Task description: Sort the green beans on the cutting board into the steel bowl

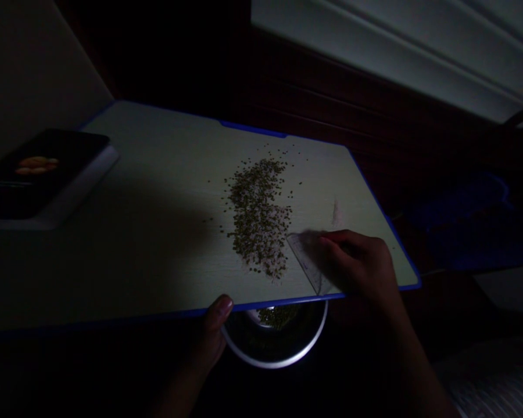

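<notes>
A heap of small greenish-brown grains (pixel 259 215) lies spread on a pale table top with a blue rim (pixel 157 220). My right hand (pixel 359 264) is closed on a clear plastic ruler (pixel 307 261) that rests on the table just right of the heap's near end. Below the table's front edge my left hand (pixel 213 337) grips the rim of a round metal bowl (pixel 279 342), thumb on the table edge. Some of the same grains lie inside the bowl. The scene is very dark.
A dark book or box (pixel 39 174) with an orange picture lies at the table's far left. A dark wooden wall and pale panel stand behind. Dark blue cloth (pixel 470 220) lies to the right of the table.
</notes>
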Action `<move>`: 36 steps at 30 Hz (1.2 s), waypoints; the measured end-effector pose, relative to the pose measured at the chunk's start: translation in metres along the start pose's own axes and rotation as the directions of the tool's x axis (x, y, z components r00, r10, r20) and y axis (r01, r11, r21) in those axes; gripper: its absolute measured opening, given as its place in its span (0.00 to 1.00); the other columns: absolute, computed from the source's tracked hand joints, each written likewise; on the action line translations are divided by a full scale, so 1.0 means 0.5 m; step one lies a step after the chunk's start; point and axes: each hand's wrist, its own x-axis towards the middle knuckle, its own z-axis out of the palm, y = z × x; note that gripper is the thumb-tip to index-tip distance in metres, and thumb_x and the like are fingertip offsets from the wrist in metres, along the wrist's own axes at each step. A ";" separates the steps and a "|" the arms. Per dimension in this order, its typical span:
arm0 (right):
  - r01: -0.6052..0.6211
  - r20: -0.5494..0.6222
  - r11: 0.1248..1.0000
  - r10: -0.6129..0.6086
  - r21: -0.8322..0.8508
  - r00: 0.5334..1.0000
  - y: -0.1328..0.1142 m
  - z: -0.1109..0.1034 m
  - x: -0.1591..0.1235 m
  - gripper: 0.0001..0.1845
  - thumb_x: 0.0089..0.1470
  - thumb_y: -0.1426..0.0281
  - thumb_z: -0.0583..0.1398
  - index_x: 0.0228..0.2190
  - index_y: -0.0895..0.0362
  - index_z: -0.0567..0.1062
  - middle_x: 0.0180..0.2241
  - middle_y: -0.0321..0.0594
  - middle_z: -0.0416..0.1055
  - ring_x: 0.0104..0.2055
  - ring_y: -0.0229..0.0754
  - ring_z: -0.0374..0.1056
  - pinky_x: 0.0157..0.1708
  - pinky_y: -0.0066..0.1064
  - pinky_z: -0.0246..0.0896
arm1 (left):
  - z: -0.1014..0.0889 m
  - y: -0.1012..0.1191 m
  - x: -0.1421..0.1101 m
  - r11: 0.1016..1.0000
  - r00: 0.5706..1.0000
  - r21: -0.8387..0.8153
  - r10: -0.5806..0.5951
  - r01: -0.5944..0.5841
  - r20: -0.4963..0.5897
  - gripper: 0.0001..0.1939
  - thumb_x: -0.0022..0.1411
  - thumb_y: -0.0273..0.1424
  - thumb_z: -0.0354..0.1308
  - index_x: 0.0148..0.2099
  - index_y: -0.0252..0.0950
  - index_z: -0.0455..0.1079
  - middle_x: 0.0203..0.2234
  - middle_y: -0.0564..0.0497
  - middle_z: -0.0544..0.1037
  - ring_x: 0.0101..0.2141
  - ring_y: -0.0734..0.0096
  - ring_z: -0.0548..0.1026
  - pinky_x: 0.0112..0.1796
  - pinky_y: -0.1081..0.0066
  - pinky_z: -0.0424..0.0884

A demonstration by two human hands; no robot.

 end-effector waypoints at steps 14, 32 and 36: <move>-0.041 -0.052 0.985 0.033 -0.168 0.998 0.005 0.003 0.001 0.14 0.58 0.60 0.63 0.34 0.56 0.86 0.32 0.41 0.85 0.33 0.45 0.80 0.31 0.30 0.67 | -0.017 -0.012 0.009 0.997 0.995 0.064 0.028 -0.034 0.094 0.23 0.37 0.49 0.74 0.19 0.40 0.66 0.16 0.56 0.70 0.21 0.66 0.68 0.26 0.64 0.70; 0.078 -0.086 0.962 -0.104 -0.263 0.991 0.003 -0.001 0.013 0.13 0.61 0.62 0.61 0.37 0.54 0.85 0.34 0.44 0.84 0.33 0.46 0.79 0.35 0.35 0.70 | -0.014 -0.007 0.009 0.999 0.993 0.016 0.029 -0.031 0.115 0.22 0.38 0.46 0.76 0.19 0.39 0.69 0.18 0.54 0.72 0.23 0.64 0.70 0.31 0.62 0.73; 0.065 -0.082 0.941 -0.097 -0.333 0.992 0.035 -0.029 0.046 0.15 0.62 0.62 0.60 0.40 0.55 0.85 0.37 0.47 0.84 0.34 0.48 0.79 0.36 0.38 0.69 | -0.016 -0.008 0.010 0.999 0.995 0.014 0.034 -0.035 0.093 0.23 0.36 0.46 0.76 0.18 0.39 0.67 0.16 0.55 0.68 0.20 0.68 0.67 0.26 0.65 0.69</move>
